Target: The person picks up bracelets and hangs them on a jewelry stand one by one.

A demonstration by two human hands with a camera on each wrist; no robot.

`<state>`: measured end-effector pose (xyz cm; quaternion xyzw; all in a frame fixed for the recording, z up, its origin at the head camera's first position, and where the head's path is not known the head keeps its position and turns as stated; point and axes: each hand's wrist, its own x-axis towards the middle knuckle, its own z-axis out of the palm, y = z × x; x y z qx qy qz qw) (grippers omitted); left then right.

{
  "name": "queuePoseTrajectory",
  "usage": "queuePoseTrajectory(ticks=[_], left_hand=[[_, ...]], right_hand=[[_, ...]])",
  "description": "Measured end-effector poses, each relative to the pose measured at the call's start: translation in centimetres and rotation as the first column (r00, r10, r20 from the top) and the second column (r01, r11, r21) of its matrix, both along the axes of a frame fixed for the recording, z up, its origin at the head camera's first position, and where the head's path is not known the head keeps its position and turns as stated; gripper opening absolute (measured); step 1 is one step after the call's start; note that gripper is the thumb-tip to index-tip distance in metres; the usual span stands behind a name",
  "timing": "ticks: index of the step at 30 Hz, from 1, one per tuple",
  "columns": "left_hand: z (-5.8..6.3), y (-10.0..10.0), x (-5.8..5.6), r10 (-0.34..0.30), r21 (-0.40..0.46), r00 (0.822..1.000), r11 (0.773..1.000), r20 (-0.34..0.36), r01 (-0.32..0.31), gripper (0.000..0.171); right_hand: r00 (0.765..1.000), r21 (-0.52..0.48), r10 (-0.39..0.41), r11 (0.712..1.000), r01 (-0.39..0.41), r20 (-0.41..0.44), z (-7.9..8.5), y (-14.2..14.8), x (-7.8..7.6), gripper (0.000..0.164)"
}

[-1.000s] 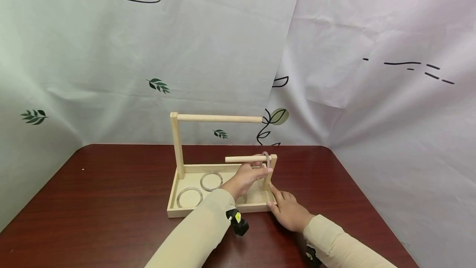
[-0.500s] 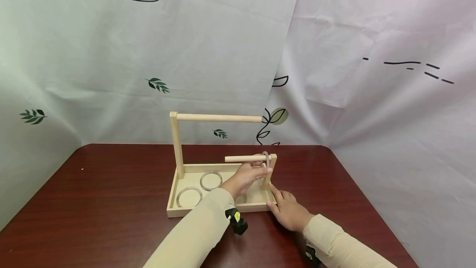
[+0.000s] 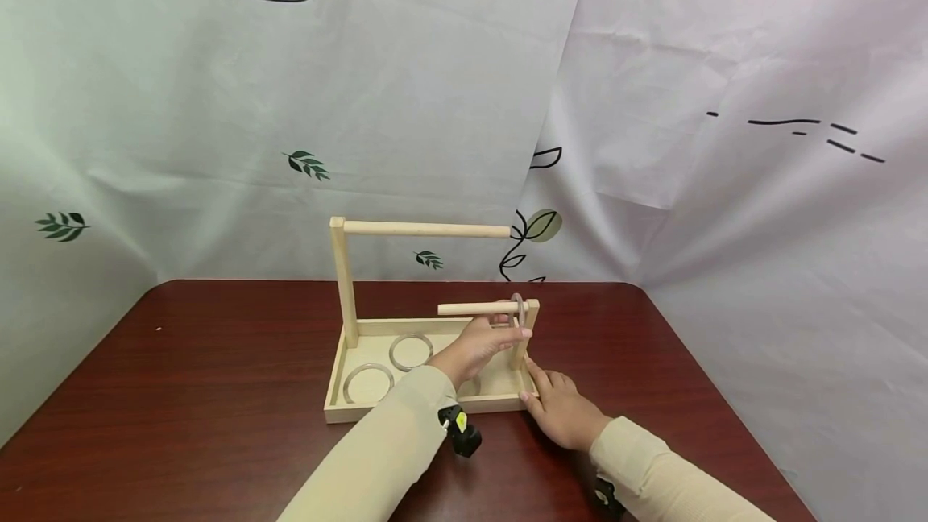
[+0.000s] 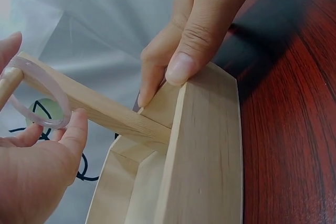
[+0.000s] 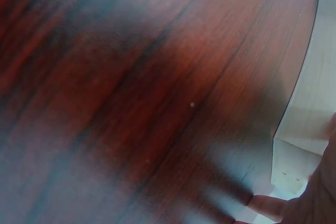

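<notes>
A pale translucent bangle (image 4: pixel 51 84) hangs around the lower rod (image 3: pixel 471 309) of a light wooden rack, close to its short post (image 3: pixel 522 351). My left hand (image 3: pixel 478 347) pinches this bangle, thumb and fingers at its edge. The rack's base is a shallow tray (image 3: pixel 500 404). My right hand (image 3: pixel 569 416) grips the tray's front right corner; in the left wrist view its thumb presses the rim and its fingers lie over the end wall. Two more bangles, one farther back (image 3: pixel 411 335) and one nearer (image 3: pixel 368 366), lie flat inside, with another partly hidden under my left wrist.
A taller post (image 3: pixel 344 284) on the tray's left carries a longer upper rod (image 3: pixel 428 229) that points right. The rack stands on a dark red wooden table (image 3: pixel 217 393). Behind the table hangs a white printed cloth (image 3: pixel 406 103).
</notes>
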<state>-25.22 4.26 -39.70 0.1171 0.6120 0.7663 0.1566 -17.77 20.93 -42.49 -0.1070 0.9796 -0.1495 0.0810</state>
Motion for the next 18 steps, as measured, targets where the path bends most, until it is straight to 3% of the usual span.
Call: queuePoseTrajectory(ticks=[3, 11, 18], left_hand=[[0.0, 0.1, -0.1, 0.001, -0.034, 1.000, 0.999, 0.028, 0.000, 0.060], [0.0, -0.3, -0.1, 0.001, -0.105, 1.000, 0.994, 0.018, 0.001, 0.063], [0.0, -1.1, 0.0, 0.015, -0.245, 1.000, 0.970, -0.003, -0.015, 0.074]], right_hand=[[1.000, -0.003, 0.002, 1.000, -0.002, 0.001, 0.0, 0.0, 0.0, 0.060], [1.000, -0.009, 0.006, 1.000, -0.006, 0.004, 0.3, -0.1, 0.2, 0.059], [1.000, -0.008, 0.019, 1.000, -0.019, -0.009, 0.3, -0.1, 0.2, 0.059]])
